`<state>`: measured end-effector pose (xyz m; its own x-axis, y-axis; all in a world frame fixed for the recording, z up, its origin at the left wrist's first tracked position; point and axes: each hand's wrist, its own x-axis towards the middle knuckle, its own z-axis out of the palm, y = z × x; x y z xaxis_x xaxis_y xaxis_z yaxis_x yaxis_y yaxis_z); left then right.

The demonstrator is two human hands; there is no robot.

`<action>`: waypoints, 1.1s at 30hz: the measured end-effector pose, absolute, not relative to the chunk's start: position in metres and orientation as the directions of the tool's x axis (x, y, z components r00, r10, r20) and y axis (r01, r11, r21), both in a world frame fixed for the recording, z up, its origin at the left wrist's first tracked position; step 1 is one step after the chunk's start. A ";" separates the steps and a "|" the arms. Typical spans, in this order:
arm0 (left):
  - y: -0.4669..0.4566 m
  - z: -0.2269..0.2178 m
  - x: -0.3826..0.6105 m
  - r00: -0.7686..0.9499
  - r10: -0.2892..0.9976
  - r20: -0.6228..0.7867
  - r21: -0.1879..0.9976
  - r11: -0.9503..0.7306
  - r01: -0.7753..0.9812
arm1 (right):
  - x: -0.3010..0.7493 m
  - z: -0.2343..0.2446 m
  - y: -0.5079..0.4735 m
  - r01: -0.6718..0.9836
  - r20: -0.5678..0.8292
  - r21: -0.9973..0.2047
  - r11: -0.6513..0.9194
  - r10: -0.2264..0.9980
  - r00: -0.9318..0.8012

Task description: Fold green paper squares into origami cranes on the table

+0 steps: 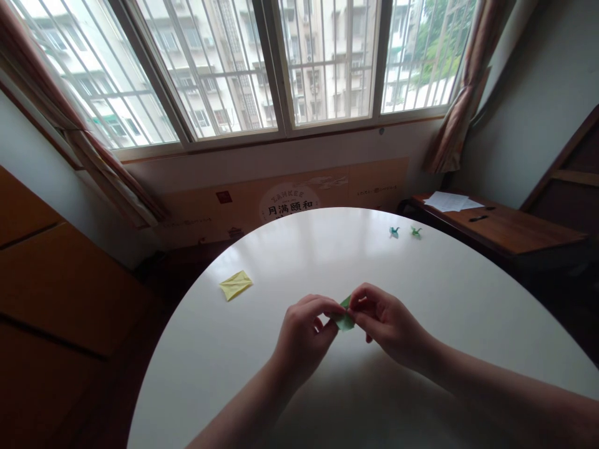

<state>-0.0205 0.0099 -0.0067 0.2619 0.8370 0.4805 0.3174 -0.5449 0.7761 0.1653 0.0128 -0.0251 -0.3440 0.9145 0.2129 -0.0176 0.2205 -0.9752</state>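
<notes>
Both hands meet over the middle of a round white table [421, 293]. Between them is a small folded piece of green paper [345, 319]. My left hand [306, 337] pinches its left side with thumb and fingers closed. My right hand [381, 321] pinches its right side, fingers curled. A folded yellow paper [235, 284] lies flat on the table to the left, apart from the hands. Two tiny folded paper figures, one blue [394, 232] and one green [415, 231], stand near the table's far edge.
A barred window [290, 62] with curtains fills the wall ahead. A printed cardboard panel [290, 199] leans below it. A dark wooden desk [505, 227] with white papers [452, 201] stands at the right. Wooden furniture [56, 293] lies at the left.
</notes>
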 end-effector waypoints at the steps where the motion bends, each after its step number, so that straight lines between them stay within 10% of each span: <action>1: 0.010 -0.006 -0.020 0.254 0.839 0.481 0.777 -0.542 0.320 | 0.165 -0.025 0.013 -0.020 0.218 -0.974 0.226 0.911 -0.349; 16: 0.008 -0.004 -0.019 0.116 0.957 0.265 0.928 -0.286 0.239 | 0.167 -0.028 0.018 -0.197 0.222 -0.968 0.155 0.893 -0.391; 33: 0.006 -0.007 -0.019 0.068 0.925 0.374 0.866 -0.375 0.330 | 0.158 -0.033 0.019 -0.253 0.155 -0.965 0.063 0.919 -0.363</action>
